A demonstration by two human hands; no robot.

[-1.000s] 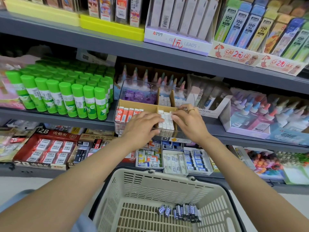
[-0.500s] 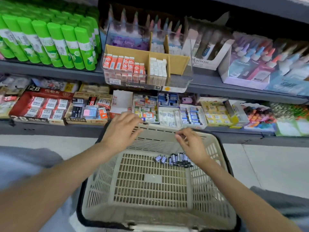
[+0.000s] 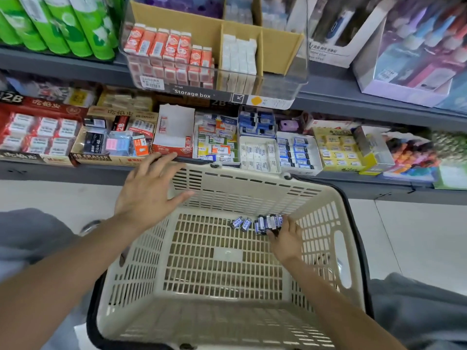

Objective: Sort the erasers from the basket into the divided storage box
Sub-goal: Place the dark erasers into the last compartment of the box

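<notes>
Erasers [image 3: 268,224], blue-wrapped, lie at centre right on the basket [image 3: 326,198] floor. Both hands have dropped from the storage box [image 3: 283,46], top centre: right hand [image 3: 286,237] now closes fingers around the cluster; left hand [image 3: 149,195], fingers spread, hovers over the rim. Next batch begins.

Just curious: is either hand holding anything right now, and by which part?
The right hand pinches the erasers in the basket by their near ends. The left hand holds nothing.
</notes>
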